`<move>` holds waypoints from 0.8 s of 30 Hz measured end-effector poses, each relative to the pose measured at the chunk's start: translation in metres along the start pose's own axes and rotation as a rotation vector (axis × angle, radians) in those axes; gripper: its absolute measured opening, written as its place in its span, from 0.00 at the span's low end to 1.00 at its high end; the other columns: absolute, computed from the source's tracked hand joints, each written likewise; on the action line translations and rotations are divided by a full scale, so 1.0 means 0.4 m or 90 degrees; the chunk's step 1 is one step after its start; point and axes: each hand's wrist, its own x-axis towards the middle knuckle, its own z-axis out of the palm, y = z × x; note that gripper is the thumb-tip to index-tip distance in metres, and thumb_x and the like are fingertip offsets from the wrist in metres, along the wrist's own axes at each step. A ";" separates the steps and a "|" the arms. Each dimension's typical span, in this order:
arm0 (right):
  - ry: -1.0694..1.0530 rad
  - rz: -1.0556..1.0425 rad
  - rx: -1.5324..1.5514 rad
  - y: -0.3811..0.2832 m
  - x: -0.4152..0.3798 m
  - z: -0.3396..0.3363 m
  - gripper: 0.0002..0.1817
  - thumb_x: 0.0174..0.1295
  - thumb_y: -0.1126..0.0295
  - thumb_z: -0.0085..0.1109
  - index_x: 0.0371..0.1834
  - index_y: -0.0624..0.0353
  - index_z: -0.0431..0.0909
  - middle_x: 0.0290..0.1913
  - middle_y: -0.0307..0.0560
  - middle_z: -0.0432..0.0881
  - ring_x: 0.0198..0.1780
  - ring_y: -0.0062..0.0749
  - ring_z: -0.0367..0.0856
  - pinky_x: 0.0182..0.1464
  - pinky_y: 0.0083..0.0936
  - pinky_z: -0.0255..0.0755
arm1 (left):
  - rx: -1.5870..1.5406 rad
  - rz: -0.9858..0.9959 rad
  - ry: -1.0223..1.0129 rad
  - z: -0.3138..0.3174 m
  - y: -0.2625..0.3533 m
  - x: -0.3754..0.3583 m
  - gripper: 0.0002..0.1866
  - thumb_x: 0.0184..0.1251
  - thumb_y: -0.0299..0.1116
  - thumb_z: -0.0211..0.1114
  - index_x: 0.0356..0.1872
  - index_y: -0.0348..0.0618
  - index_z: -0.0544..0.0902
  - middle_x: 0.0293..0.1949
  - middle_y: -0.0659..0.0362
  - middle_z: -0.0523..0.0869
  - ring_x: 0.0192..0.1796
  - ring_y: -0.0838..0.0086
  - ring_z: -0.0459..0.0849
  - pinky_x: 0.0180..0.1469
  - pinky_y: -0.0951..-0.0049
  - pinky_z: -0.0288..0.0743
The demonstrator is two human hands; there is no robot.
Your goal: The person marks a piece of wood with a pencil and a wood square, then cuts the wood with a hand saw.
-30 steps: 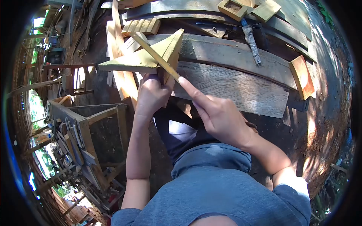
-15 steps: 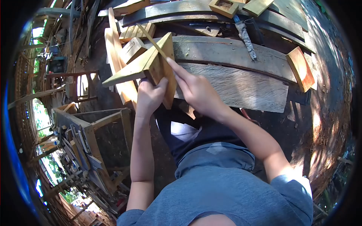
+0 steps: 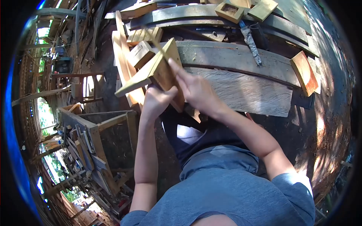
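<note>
An angled wooden piece (image 3: pixel 140 76), made of joined boards, is held up in front of me. My left hand (image 3: pixel 157 101) grips it from below, thumb against its near board. My right hand (image 3: pixel 196 90) is closed around the near end of a thin stick (image 3: pixel 155 42), which lies across the top of the piece and points away to the upper left. The stick's far end is blurred. Beneath and behind the piece lie a small wooden block (image 3: pixel 141 54) and a grooved wooden block (image 3: pixel 145 35).
Long weathered planks (image 3: pixel 233 56) form a bench ahead. On it are a hollowed block (image 3: pixel 229 12), a wrapped tool (image 3: pixel 249 40) and a reddish-faced block (image 3: pixel 304 73). Pale strips (image 3: pixel 121 56) stand left. A wooden frame (image 3: pixel 113 122) with scrap pieces is at lower left.
The whole view has shifted slightly, with things appearing a little lower and to the right. The wooden piece is tilted a little differently in my left hand. Both hands keep their hold.
</note>
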 end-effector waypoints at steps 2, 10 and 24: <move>-0.058 -0.043 -0.010 -0.018 -0.073 -0.005 0.34 0.68 0.69 0.51 0.79 0.44 0.57 0.26 0.61 0.83 0.26 0.54 0.84 0.33 0.48 0.78 | -0.103 -0.087 0.034 -0.002 0.015 -0.005 0.14 0.58 0.30 0.69 0.40 0.27 0.85 0.34 0.55 0.89 0.38 0.79 0.86 0.40 0.74 0.81; -0.063 0.000 -0.044 -0.015 0.015 -0.010 0.31 0.72 0.66 0.48 0.78 0.37 0.57 0.26 0.65 0.83 0.28 0.55 0.85 0.35 0.50 0.79 | -0.107 -0.138 0.018 -0.018 -0.009 -0.010 0.17 0.58 0.33 0.71 0.41 0.26 0.86 0.35 0.54 0.90 0.38 0.76 0.86 0.42 0.73 0.81; -0.058 -0.067 0.032 -0.038 -0.081 -0.001 0.31 0.70 0.68 0.49 0.77 0.41 0.59 0.25 0.66 0.82 0.26 0.58 0.84 0.35 0.51 0.79 | -0.113 -0.080 0.073 0.006 0.020 -0.010 0.14 0.59 0.31 0.71 0.40 0.29 0.85 0.33 0.57 0.89 0.37 0.79 0.85 0.39 0.73 0.80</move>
